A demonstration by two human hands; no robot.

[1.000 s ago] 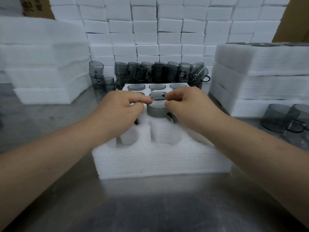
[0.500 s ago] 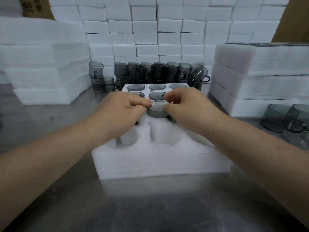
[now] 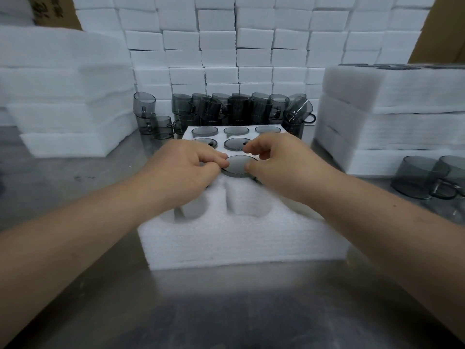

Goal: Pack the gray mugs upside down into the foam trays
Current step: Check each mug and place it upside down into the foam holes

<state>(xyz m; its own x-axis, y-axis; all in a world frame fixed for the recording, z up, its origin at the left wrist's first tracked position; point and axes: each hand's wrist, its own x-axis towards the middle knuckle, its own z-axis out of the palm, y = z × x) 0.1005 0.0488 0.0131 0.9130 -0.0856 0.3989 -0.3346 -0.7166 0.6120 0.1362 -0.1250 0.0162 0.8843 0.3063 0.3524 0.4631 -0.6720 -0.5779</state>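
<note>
Both forearms fwd, L hand (image 3: 186,167) & R hand (image 3: 276,162) curled, fingertips pinching the mug (image 3: 237,164) btwn them.

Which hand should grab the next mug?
Right, probably: both grip the mug, but the right hand is nearer the two loose mugs; the left hand would have to cross the foam tray.

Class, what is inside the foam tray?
Upside-down gray mugs in the foam tray's far pockets; left hand and right hand grip the middle mug. Two near pockets empty; hands hide others.
</note>
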